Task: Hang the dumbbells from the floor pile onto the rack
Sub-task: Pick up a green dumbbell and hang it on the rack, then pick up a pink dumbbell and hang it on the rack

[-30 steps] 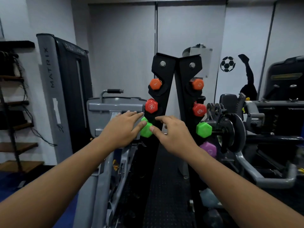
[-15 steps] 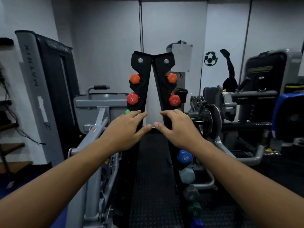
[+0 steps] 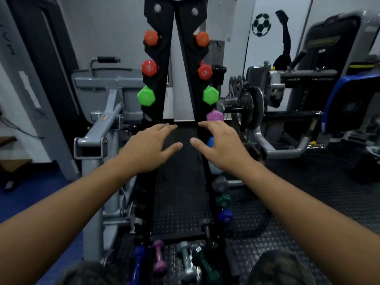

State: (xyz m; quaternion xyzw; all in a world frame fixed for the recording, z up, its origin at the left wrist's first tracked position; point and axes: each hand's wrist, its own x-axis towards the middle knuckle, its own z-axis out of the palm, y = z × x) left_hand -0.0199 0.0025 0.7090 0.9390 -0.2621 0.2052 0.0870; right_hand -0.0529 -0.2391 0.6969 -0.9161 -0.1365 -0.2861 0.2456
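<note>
A black A-frame rack (image 3: 164, 64) stands ahead. Its left upright holds an orange dumbbell (image 3: 151, 37), a red one (image 3: 149, 68) and a green one (image 3: 146, 95). The right upright holds orange, red, green (image 3: 210, 95) and pink (image 3: 214, 115) ones, then several more lower down. On the floor at the rack's foot lie a blue dumbbell (image 3: 138, 262), a pink one (image 3: 159, 257), a grey one (image 3: 187, 262) and a dark green one (image 3: 206, 266). My left hand (image 3: 149, 148) and my right hand (image 3: 222, 145) hover palm down, fingers spread, between the uprights, holding nothing.
A grey weight machine (image 3: 107, 128) stands close on the left of the rack. A plate-loaded machine (image 3: 253, 105) and a dark treadmill-like unit (image 3: 337, 58) crowd the right. Black studded rubber matting (image 3: 178, 192) covers the floor. My knees (image 3: 281, 268) show at the bottom.
The view has tilted downward and closer, bringing the floor pile into sight. Both hands came off the green dumbbell and dropped lower in front of the rack, staying empty.
</note>
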